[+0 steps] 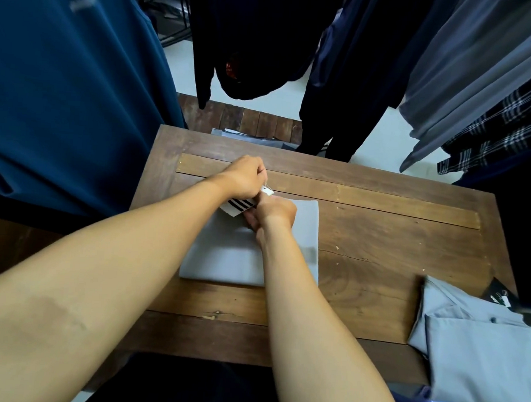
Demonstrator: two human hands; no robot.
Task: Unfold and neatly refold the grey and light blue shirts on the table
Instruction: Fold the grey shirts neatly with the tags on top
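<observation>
A folded grey shirt (pixel 223 254) lies flat in the middle of the wooden table (pixel 379 245). At its far left corner sits a white hang tag with black stripes (pixel 237 207). My left hand (pixel 244 177) is curled and pinches the tag's string with a small white label. My right hand (pixel 272 215) rests on the shirt's far edge with curled fingers holding the tag beside the left hand. A light blue shirt (pixel 479 350) lies folded at the table's near right corner.
Hanging garments ring the table: a teal shirt (pixel 62 95) on the left, dark ones behind, grey and plaid ones (pixel 511 122) on the right. A black tag (pixel 501 294) lies by the light blue shirt. More folded clothes (pixel 246 136) sit beyond the far edge.
</observation>
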